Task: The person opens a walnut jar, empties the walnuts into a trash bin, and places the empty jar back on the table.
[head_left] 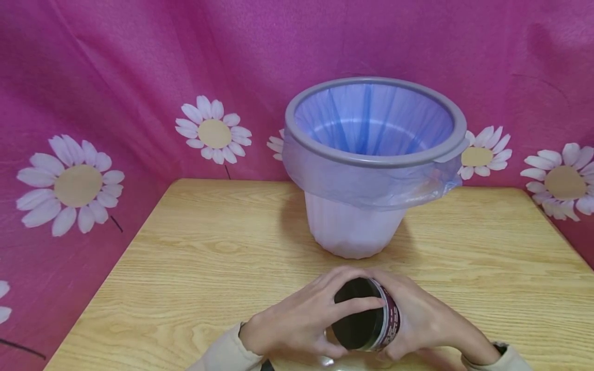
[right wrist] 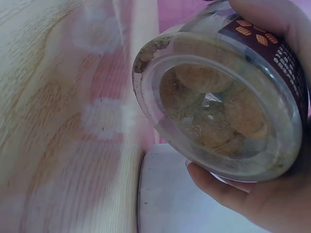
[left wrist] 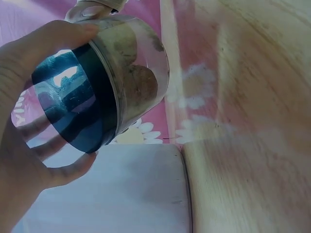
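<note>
Both hands hold a clear jar with a black lid and a dark printed label, low at the front of the table. It lies tilted on its side, with its lid toward the left hand. My left hand grips the lid, fingers spread around its rim. My right hand is wrapped round the labelled body. Round brown cookies show through the clear base in the right wrist view, and through the jar's wall in the left wrist view.
Behind the hands a white bin stands on the wooden table. A bluish translucent bag lines it, folded out under its grey rim. Pink cloth with daisies hangs behind and at both sides of the table.
</note>
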A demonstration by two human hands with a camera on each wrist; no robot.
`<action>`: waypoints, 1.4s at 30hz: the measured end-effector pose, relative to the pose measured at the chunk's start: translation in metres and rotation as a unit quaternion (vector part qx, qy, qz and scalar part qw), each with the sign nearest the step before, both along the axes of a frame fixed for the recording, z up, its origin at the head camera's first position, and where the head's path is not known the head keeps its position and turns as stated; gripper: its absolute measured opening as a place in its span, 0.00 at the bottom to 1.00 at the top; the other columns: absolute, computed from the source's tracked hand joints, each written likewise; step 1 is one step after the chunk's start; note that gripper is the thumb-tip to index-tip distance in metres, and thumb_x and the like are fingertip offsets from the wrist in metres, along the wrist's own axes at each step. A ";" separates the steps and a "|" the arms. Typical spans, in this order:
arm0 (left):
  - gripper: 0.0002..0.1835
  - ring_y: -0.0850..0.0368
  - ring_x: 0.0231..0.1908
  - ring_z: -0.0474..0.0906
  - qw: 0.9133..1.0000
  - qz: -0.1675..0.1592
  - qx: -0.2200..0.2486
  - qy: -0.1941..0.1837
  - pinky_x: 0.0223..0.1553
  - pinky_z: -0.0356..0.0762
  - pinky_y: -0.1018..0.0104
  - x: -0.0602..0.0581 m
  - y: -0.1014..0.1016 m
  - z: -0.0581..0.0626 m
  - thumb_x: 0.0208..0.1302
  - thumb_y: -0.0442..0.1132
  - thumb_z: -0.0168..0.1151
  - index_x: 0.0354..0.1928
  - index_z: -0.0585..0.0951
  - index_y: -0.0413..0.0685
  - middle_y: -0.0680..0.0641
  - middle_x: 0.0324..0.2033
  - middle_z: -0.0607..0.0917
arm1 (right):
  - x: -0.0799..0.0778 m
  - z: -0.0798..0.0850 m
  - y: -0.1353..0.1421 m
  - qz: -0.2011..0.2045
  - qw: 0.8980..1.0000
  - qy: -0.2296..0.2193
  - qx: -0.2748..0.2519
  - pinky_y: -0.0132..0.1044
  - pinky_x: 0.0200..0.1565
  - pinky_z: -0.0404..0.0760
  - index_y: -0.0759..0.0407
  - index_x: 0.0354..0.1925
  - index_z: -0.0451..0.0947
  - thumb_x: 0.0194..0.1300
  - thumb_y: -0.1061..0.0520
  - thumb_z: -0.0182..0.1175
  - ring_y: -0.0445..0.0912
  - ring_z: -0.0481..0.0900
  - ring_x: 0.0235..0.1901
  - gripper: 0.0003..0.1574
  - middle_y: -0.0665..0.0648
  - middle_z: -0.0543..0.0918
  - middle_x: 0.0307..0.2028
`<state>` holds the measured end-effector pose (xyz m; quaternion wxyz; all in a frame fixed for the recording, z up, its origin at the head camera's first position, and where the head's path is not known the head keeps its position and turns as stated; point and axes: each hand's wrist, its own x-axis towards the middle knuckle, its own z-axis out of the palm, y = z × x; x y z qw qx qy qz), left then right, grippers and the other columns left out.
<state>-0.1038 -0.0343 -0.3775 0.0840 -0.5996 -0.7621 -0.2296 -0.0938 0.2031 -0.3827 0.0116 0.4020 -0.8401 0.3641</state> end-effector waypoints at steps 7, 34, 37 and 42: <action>0.49 0.57 0.68 0.51 1.000 -0.002 0.002 -0.005 0.69 0.50 0.66 0.000 0.000 0.000 0.45 0.48 0.75 0.70 0.61 0.57 0.45 0.68 0.58 | 0.001 0.000 0.001 -0.004 1.000 -0.002 0.007 0.37 0.43 0.79 0.51 0.59 0.67 0.19 0.50 0.83 0.39 0.76 0.43 0.63 0.43 0.77 0.48; 0.50 0.54 0.68 0.52 0.999 0.011 -0.008 0.031 0.69 0.48 0.65 -0.001 0.001 -0.002 0.46 0.52 0.74 0.71 0.60 0.56 0.43 0.68 0.56 | 0.001 0.001 0.000 -0.015 1.000 0.004 0.013 0.37 0.44 0.79 0.45 0.62 0.65 0.18 0.49 0.83 0.40 0.77 0.44 0.68 0.43 0.77 0.49; 0.49 0.55 0.68 0.52 0.999 0.005 -0.008 0.030 0.69 0.48 0.65 -0.001 0.000 -0.002 0.46 0.53 0.74 0.70 0.61 0.57 0.43 0.68 0.57 | 0.000 0.000 0.000 0.000 1.000 -0.014 0.002 0.37 0.43 0.79 0.47 0.62 0.65 0.20 0.51 0.83 0.40 0.77 0.43 0.65 0.45 0.78 0.49; 0.47 0.55 0.66 0.56 1.000 0.007 0.011 0.028 0.68 0.51 0.67 -0.002 0.000 -0.003 0.46 0.55 0.74 0.69 0.63 0.56 0.43 0.66 0.60 | 0.000 0.001 -0.001 0.000 1.000 -0.017 0.007 0.36 0.44 0.78 0.44 0.62 0.64 0.19 0.49 0.83 0.39 0.76 0.45 0.67 0.44 0.77 0.51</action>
